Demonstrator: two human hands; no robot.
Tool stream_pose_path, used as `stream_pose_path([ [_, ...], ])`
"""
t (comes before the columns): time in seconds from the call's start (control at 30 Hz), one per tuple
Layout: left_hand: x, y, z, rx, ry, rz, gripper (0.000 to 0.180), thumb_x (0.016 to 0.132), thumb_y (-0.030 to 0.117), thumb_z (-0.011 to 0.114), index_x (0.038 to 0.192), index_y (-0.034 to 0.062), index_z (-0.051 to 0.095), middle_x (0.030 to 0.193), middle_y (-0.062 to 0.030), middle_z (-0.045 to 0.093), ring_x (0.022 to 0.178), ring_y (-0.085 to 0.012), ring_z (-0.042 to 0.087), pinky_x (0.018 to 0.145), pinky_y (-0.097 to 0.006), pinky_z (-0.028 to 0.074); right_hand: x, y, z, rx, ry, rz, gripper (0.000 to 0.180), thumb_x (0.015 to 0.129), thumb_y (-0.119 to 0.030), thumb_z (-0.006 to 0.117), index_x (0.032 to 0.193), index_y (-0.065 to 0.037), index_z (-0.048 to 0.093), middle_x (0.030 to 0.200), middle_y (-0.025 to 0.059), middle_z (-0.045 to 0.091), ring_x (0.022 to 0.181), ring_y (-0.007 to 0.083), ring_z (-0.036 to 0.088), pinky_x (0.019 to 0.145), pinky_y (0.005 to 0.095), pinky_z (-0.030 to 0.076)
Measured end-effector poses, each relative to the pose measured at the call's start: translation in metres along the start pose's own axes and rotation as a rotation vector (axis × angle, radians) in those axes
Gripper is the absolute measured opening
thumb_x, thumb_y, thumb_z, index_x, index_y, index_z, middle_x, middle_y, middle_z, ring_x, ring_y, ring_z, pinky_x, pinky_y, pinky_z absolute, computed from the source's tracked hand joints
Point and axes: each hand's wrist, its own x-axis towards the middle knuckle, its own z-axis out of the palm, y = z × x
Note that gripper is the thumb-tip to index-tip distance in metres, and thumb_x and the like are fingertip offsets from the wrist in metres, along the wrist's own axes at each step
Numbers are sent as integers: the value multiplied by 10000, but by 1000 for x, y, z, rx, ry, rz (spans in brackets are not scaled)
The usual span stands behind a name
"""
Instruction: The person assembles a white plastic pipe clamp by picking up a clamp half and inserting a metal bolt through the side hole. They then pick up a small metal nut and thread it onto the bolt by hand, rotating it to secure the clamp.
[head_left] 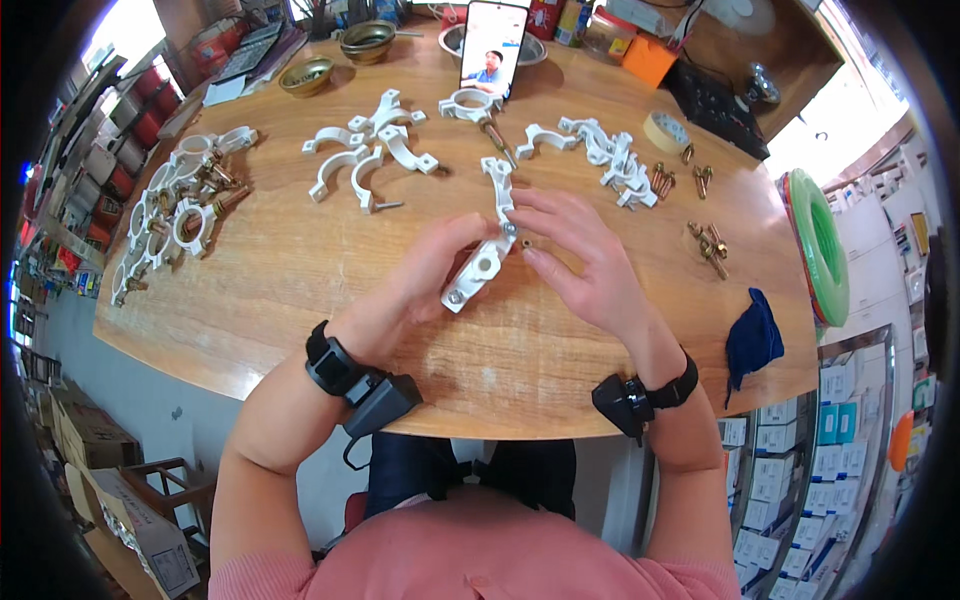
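Observation:
My left hand (440, 262) is closed on a white pipe clamp half (484, 266), tilted over the near middle of the table, with a screw showing at each end. Just beyond it is another white clamp piece (499, 180); whether the two touch I cannot tell. My right hand (580, 250) has its thumb apart from its stretched fingers, and the fingertips are beside the held clamp's far end. A small brass nut (527, 243) shows close to the right thumb tip. Both wrists wear black strapped devices.
Ring-shaped white clamps with screws (193, 222) lie at left. Loose clamp halves (365, 165) lie at the back, more (625, 172) at back right. Brass screws (710, 248), a dark blue pouch (755, 338) and a tape roll (665, 132) lie rightward. A phone (493, 50) stands behind.

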Motion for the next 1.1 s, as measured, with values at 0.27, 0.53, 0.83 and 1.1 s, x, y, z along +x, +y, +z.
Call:
stream_pose_path([
  [0.27,1,1,-1,-4,-3,46,211,761,206,514,820,9,560,650,-20,538,503,-77,488,393,-211,385,1,1,-1,58,31,10,202,701,-10,584,901,-28,594,1008,104,569,981,267,500,845,348,392],
  [0.53,5,0,-9,118,-119,13,235,803,255,491,912,57,553,792,-36,584,643,-77,540,467,-208,446,0,1,0,14,38,10,222,685,30,543,889,-35,598,991,98,577,969,268,506,837,344,399],
  [0.83,6,1,-10,108,-120,20,233,796,233,506,903,32,552,798,-45,585,608,-73,530,461,-200,438,-1,3,-1,-4,8,20,311,678,35,519,970,-55,582,1035,116,552,1006,280,482,863,358,377],
  [1.1,6,1,-7,103,-100,37,219,791,223,511,879,26,545,786,-54,582,600,-81,528,456,-208,437,-1,4,-1,-2,-27,32,312,675,49,516,963,-51,581,1058,118,536,1022,278,468,867,350,376],
])
